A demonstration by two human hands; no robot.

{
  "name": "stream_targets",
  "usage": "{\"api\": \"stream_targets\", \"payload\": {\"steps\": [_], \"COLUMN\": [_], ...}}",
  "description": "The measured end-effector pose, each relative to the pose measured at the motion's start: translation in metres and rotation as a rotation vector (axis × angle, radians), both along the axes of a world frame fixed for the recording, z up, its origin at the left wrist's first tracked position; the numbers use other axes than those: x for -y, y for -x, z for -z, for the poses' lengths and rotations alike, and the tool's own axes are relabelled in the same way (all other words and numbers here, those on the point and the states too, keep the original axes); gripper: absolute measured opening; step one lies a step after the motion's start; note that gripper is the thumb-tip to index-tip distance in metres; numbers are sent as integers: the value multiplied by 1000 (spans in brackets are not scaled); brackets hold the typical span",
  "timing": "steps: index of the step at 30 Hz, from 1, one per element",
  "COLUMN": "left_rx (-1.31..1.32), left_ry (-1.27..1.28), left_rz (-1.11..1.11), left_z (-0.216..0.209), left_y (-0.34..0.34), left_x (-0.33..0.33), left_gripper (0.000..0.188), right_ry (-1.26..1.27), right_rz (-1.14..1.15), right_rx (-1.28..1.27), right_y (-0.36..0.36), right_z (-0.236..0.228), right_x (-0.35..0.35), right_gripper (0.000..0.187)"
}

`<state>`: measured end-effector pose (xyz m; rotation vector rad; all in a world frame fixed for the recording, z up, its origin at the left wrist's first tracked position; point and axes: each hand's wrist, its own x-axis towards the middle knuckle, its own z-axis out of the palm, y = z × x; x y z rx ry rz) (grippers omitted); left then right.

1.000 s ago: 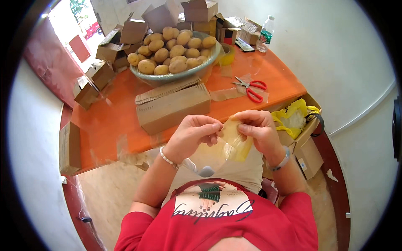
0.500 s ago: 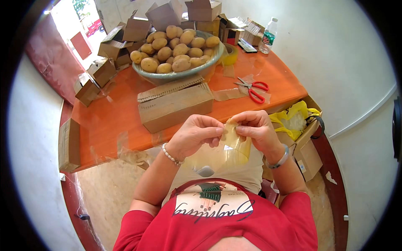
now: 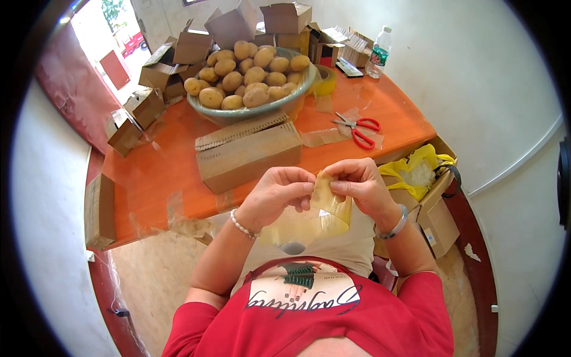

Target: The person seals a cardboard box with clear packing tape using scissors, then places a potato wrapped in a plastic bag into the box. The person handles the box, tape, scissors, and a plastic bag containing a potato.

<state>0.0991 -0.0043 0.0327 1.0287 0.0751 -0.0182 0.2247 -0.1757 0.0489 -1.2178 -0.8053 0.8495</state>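
In front of my lap I hold a strip of clear yellowish packing tape (image 3: 334, 221), which hangs down in a curved loop. My right hand (image 3: 361, 189) pinches its crumpled upper end between thumb and fingers. Close beside it, my left hand (image 3: 278, 195) is closed too, thumb and forefinger pinching the tape's edge. Beyond my hands, a long cardboard box (image 3: 253, 157) lies near the front of the orange table (image 3: 160, 184). Red-handled scissors (image 3: 360, 128) lie open to the right of the box, on scraps of clear tape.
A large bowl (image 3: 238, 114) heaped with potatoes (image 3: 254, 74) stands behind the box. A tape roll (image 3: 325, 82), a phone (image 3: 350, 67) and a plastic bottle (image 3: 379, 53) are at the back right. Small cartons (image 3: 191, 47) line the far edge. Below the right edge, a yellow bag (image 3: 416, 172) sits in a carton.
Both hands have shifted slightly left with the tape, staying close together. The tape's loop has tilted and spread a little. The things on the table have not moved.
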Motion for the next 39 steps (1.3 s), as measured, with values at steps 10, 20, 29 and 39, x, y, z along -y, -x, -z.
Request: {"api": "stream_targets", "payload": {"steps": [10, 20, 29, 39], "left_rx": [39, 29, 83, 119], "left_ry": [-274, -215, -364, -159], "left_rz": [-182, -317, -521, -299], "left_z": [-4, -28, -32, -3], "left_y": [-1, -1, -11, 0], "left_x": [1, -10, -17, 13], "left_gripper": [13, 12, 27, 24], "right_ry": [76, 100, 13, -128], "right_rz": [27, 46, 91, 176], "right_rx": [139, 375, 230, 362], "right_y": [3, -2, 5, 9], "right_z": [0, 6, -6, 6], "right_x": [0, 3, 8, 9], "right_gripper": [32, 23, 5, 8]}}
